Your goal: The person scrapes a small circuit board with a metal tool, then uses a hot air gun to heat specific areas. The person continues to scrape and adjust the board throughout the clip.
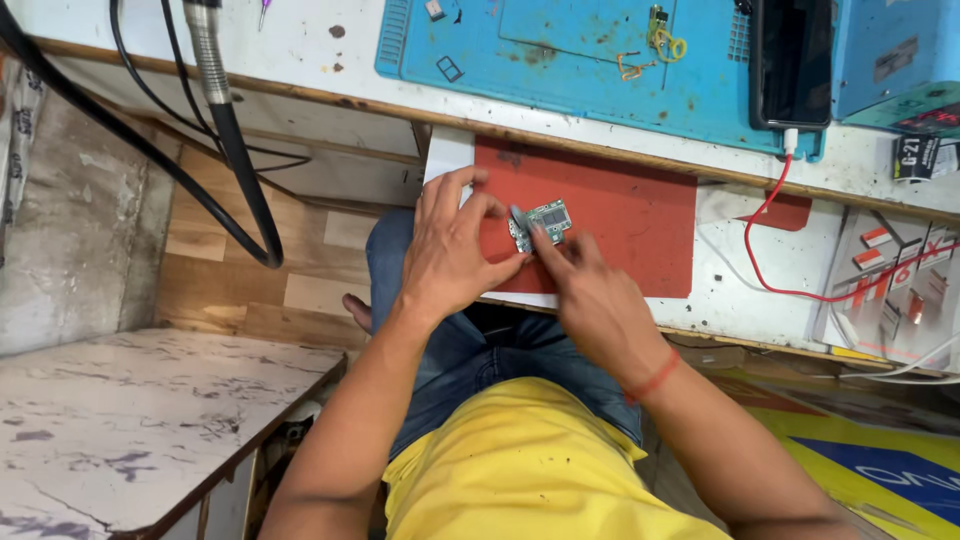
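Observation:
A small green circuit board (549, 218) lies on a red mat (620, 215) on a pull-out shelf in front of me. My left hand (450, 250) holds the board's left end between thumb and fingers. My right hand (590, 295) comes in from the lower right, its fingertips pinched on a small grey piece at the board's left edge. What that piece is cannot be made out. A red thread band circles my right wrist.
Further back, a blue work mat (590, 70) lies on the white bench with a dark phone (792, 62) on a red cable (765, 240). A black hose (235, 150) hangs at left. A marbled slab (130, 420) sits lower left. Small packets (890, 280) lie right.

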